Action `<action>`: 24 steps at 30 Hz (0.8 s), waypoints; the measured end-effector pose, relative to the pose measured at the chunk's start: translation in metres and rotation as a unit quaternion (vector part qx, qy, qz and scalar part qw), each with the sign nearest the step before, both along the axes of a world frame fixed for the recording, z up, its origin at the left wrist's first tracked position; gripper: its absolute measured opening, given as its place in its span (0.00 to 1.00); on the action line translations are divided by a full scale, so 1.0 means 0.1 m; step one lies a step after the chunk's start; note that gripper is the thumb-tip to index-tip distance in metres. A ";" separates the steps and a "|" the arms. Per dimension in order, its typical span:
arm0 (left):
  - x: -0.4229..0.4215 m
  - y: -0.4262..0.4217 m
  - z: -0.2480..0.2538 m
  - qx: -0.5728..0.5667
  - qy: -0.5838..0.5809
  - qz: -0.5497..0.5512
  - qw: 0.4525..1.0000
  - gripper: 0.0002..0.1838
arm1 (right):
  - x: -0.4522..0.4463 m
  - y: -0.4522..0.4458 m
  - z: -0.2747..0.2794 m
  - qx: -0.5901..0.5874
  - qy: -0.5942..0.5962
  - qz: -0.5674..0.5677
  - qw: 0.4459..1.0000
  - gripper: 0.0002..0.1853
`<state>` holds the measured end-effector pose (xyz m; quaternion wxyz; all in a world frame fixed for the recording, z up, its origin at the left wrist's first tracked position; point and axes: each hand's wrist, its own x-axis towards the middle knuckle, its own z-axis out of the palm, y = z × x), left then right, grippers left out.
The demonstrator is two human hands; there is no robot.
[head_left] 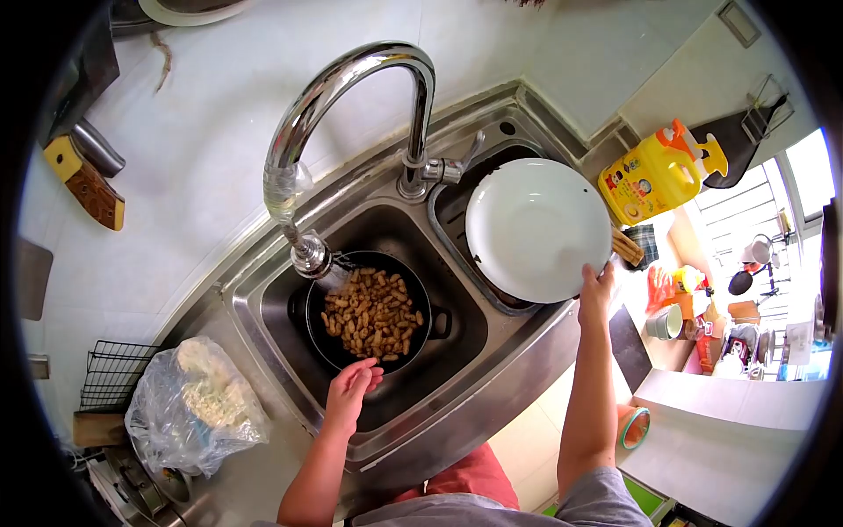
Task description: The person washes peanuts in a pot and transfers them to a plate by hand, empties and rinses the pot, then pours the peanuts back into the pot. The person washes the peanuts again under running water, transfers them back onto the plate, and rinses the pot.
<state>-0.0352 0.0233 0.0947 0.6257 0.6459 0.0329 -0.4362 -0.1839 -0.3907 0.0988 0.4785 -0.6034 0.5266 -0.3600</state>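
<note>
- The left hand [351, 391], at the lower middle of the frame, has its fingers bent at the near rim of the black pot [433, 323]; whether they grip the rim, I cannot tell.
- The right hand [597, 288], right of centre, grasps the lower right edge of the white plate [536, 230], thumb on the upper face.
- That plate covers much of the small basin [450, 204]; dark spots mark its rim.
- The pot sits in the large sink basin [457, 329], near the middle of the frame, with a handle at either side.
- Unshelled peanuts [373, 316] fill much of the pot.
- The chrome faucet [347, 75] arches above; its nozzle, wrapped higher up in clear plastic, sends water into the pot's upper left.
- A clear plastic bag [198, 404] with pale contents lies on the metal tabletop [255, 470] at lower left, just beside a black wire rack [114, 376].
- At upper right stands a yellow pump bottle [645, 180].
- Wood-handled knives hang at upper left.
</note>
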 end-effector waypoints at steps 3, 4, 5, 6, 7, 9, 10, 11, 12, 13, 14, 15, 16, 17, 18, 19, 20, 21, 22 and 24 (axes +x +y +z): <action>-0.02 0.01 -0.03 0.004 -0.002 0.003 1.000 0.16 | 0.12 -0.08 -0.12 0.037 -0.011 0.025 0.999 0.14; -0.03 0.01 -0.05 0.005 -0.002 0.003 1.000 0.16 | 0.17 -0.10 -0.11 0.083 -0.001 0.044 0.996 0.12; -0.03 0.01 -0.07 0.004 -0.001 0.008 1.000 0.16 | 0.20 -0.15 -0.17 0.094 0.012 0.053 0.994 0.11; -0.04 0.00 -0.08 0.004 0.000 0.014 1.000 0.16 | 0.25 -0.17 -0.17 0.095 0.012 0.053 0.994 0.11; -0.04 0.00 -0.08 0.004 0.000 0.014 1.000 0.16 | 0.29 -0.19 -0.18 0.102 0.017 0.065 0.993 0.12; -0.05 -0.01 -0.08 0.002 0.004 0.008 1.000 0.16 | 0.37 -0.20 -0.20 0.111 0.021 0.077 0.991 0.14; -0.06 -0.02 -0.09 0.002 0.004 0.010 1.000 0.16 | 0.39 -0.21 -0.20 0.111 0.021 0.078 0.990 0.14; -0.07 -0.02 -0.11 -0.004 0.012 0.013 1.000 0.16 | 0.41 -0.21 -0.20 0.111 0.064 0.075 0.989 0.15; -0.08 -0.02 -0.12 -0.010 0.019 0.017 1.000 0.16 | 0.44 -0.19 -0.19 0.112 0.106 0.072 0.985 0.15; -0.08 -0.01 -0.11 -0.006 0.018 0.021 1.000 0.16 | 0.46 -0.18 -0.17 0.097 0.139 0.072 0.983 0.15; -0.08 -0.01 -0.11 -0.006 0.022 0.020 1.000 0.16 | 0.44 -0.22 -0.20 0.085 0.188 0.087 0.975 0.15; -0.07 -0.01 -0.10 -0.005 0.025 0.020 0.999 0.16 | 0.44 -0.23 -0.21 0.076 0.208 0.088 0.971 0.15; -0.07 0.00 -0.10 -0.001 0.025 0.025 0.999 0.16 | 0.45 -0.22 -0.23 0.066 0.228 0.090 0.967 0.15; -0.07 0.01 -0.10 -0.002 0.024 0.021 0.999 0.16 | 0.49 -0.18 -0.17 0.056 0.254 0.089 0.962 0.14; -0.06 0.02 -0.11 -0.003 0.023 0.017 1.000 0.17 | 0.49 -0.17 -0.15 0.040 0.252 0.096 0.962 0.17; -0.06 0.01 -0.11 0.006 0.027 0.022 0.999 0.17 | 0.47 -0.19 -0.17 0.031 0.248 0.106 0.962 0.18; -0.04 0.02 -0.11 0.008 0.026 0.027 0.999 0.17 | 0.46 -0.20 -0.19 0.021 0.244 0.115 0.963 0.18; -0.03 0.04 -0.12 0.010 0.027 0.029 0.999 0.17 | 0.51 -0.13 -0.05 0.038 0.273 0.119 0.954 0.22; -0.01 0.05 -0.12 0.012 0.029 0.030 0.999 0.17 | 0.50 -0.15 -0.12 0.038 0.273 0.123 0.953 0.22; 0.01 0.09 -0.17 0.011 0.033 0.044 0.998 0.18 | 0.41 -0.20 -0.29 -0.079 0.330 0.110 0.934 0.26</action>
